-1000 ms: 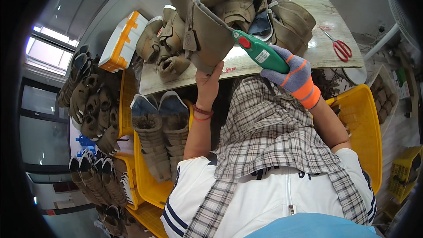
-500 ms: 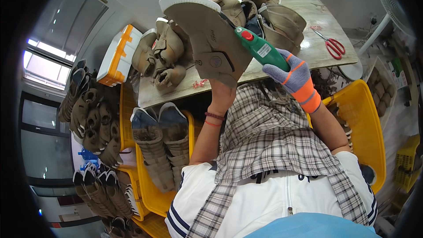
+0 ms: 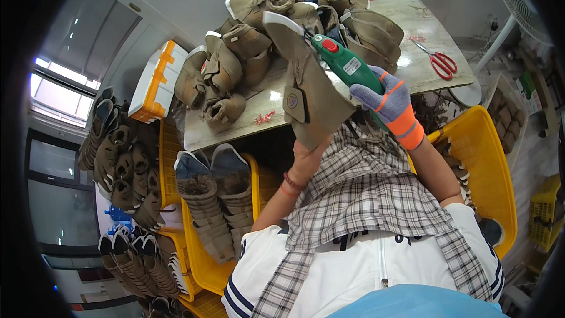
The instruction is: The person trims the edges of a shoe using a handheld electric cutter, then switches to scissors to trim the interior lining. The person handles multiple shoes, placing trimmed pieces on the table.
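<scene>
My bare left hand (image 3: 307, 162) is closed on the lower end of a brown boot upper (image 3: 318, 100) with a white edge and a strap, part of its fingers hidden by the upper. The upper stands tilted over the table's front edge. In a grey and orange glove, my right hand (image 3: 391, 106) wraps round the handle of a green handheld power tool (image 3: 344, 62) with a red button. Its dark tip is at the upper's right edge, near the top; whether it touches cannot be made out.
Several brown boot uppers (image 3: 220, 73) are heaped on the worn table (image 3: 435, 29). Red-handled scissors (image 3: 441, 63) lie at its right. Yellow crates (image 3: 491, 171) flank me, one with stacked uppers (image 3: 203, 200). An orange-white box (image 3: 154, 82) stands left, a fan (image 3: 527, 0) far right.
The boot upper has turned from its broad face to a narrower, edge-on view and swung right and down. My left hand has moved right and lower; the tool has shifted only slightly.
</scene>
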A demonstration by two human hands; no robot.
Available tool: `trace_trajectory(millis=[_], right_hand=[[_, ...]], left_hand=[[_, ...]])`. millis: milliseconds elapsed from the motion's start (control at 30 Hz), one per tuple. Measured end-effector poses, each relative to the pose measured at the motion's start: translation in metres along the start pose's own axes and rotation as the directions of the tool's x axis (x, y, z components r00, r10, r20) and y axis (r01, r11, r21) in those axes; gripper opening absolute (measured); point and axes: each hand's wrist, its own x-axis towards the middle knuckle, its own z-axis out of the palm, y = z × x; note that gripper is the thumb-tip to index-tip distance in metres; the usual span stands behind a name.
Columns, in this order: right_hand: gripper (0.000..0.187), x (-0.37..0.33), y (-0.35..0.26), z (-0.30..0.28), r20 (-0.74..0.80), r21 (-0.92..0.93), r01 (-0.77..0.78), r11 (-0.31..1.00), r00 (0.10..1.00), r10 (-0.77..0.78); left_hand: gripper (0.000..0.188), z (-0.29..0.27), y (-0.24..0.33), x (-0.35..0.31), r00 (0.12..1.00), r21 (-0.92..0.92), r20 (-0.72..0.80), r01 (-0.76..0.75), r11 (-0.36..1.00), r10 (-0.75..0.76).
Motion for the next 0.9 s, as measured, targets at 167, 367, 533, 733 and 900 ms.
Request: trace_trajectory(millis=[167, 367, 533, 733, 900], right_hand=[[0.050, 0.005, 0.004, -0.005, -0.035, -0.011, 0.074, 0.997, 0.997, -0.074], [0.046, 0.004, 0.012, -0.044, -0.161, -0.040, 0.039, 0.998, 0.986, -0.045], [0.040, 0.001, 0.026, -0.067, -0.220, -0.015, 0.041, 0.999, 0.975, -0.043], [0.036, -0.007, 0.031, -0.093, -0.375, 0.002, -0.024, 1.000, 0.927, 0.023], [0.035, -0.012, 0.048, -0.119, -0.482, 0.002, -0.024, 1.000, 0.876, 0.022]], left_hand=[[0.022, 0.018, 0.025, -0.005, 0.990, -0.203, -0.091, 0.091, 0.975, -0.112], [0.034, -0.055, 0.008, 0.093, 0.989, 0.524, -0.012, -0.118, 0.844, 0.146], [0.043, -0.128, 0.000, 0.253, 0.810, 0.831, 0.314, -0.487, 0.270, 0.496], [0.026, -0.091, 0.032, 0.317, 0.660, 0.936, -0.140, -0.155, 0.317, 0.738], [0.035, 0.056, -0.080, 0.154, 0.893, -0.186, -0.375, 0.192, 0.964, -0.250]])
